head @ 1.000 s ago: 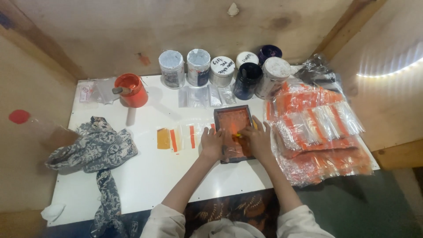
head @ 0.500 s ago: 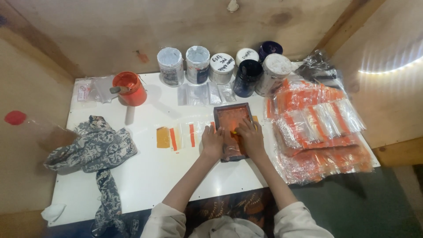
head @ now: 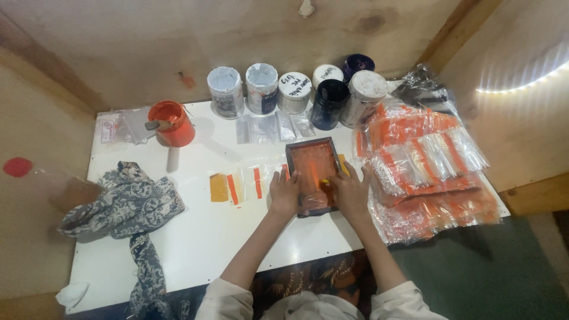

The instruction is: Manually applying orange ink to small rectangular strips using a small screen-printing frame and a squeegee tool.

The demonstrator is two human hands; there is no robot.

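Observation:
A small dark-framed printing screen [head: 314,157] smeared with orange ink lies flat on the white table [head: 195,243]. My left hand [head: 284,192] presses on the frame's left edge. My right hand [head: 349,191] rests on the screen's lower right part, fingers on the orange mesh; whether it holds a tool there is hidden. Just left of the frame lie several small clear packets with orange stripes [head: 237,185] in a row.
Several paint jars [head: 293,92] stand along the back wall. An orange pot [head: 172,121] with a stick in it stands at the back left. A patterned cloth [head: 121,207] lies at the left. A heap of orange-printed clear bags [head: 427,166] fills the right side.
My right hand has shifted slightly left and down on the screen. The left hand stays on the frame's left edge.

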